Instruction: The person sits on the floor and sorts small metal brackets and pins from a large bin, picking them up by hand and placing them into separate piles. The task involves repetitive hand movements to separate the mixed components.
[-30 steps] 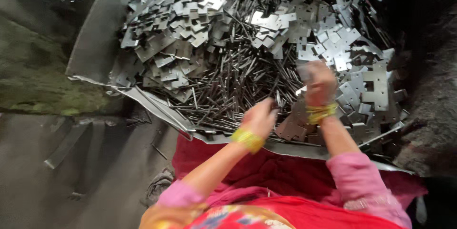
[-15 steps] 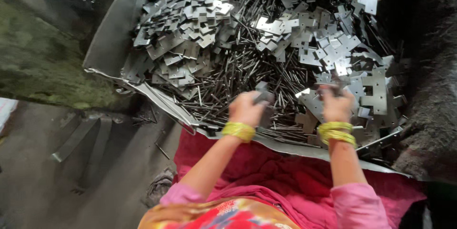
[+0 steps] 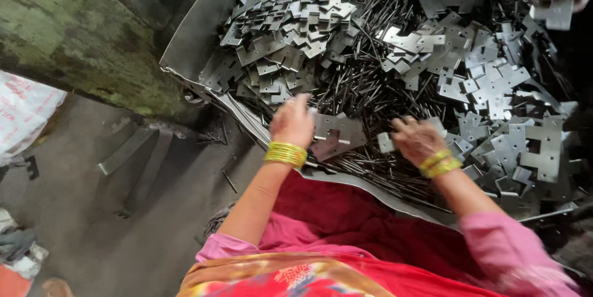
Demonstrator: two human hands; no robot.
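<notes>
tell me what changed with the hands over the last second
The left hand now rests against a flat notched metal plate; a second ago it hovered with nothing by it. The right hand came down off the heap and now has a small plate at its fingers, though a grip can't be confirmed. The heap of plates, thin rods and metal tray look unchanged.

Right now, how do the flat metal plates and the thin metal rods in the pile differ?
The flat metal plates are broad, notched sheets; the thin metal rods are long, narrow sticks. The plates look pale and shiny, the rods darker. The plates heap at the far left and right, the rods run through the middle. The left hand touches a plate; the right hand hovers over rods. Both are grey metal.
</notes>
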